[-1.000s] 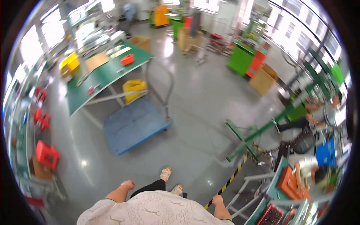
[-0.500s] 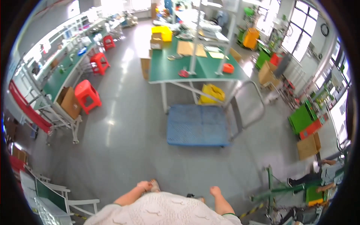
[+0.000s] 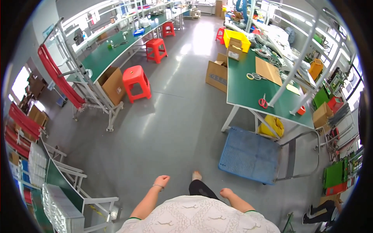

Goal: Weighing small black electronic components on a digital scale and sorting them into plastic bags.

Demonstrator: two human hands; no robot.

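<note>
Out in front of my body, over the grey floor, my left hand is loosely curled, with a bracelet at its wrist. Nothing shows in its fingers. My right hand hangs lower, to the right of my outstretched leg, its fingers folded in and no object visible. Neither hand touches anything. Nearest to the right hand is a blue platform cart with a grey metal handle, standing partly under the front of a green-topped workbench. Red-handled scissors and a pair of white-handled scissors lie on that bench.
A long green bench runs along the left, with red stools beside it and a cardboard box at its end. Another carton stands against the right bench. White-framed tables are at lower left. A person's legs show at lower right.
My view has swung left, so the cart and workbench now sit farther right. My left hand reaches farther forward, and one leg is stepped out. Both hands stay curled.
</note>
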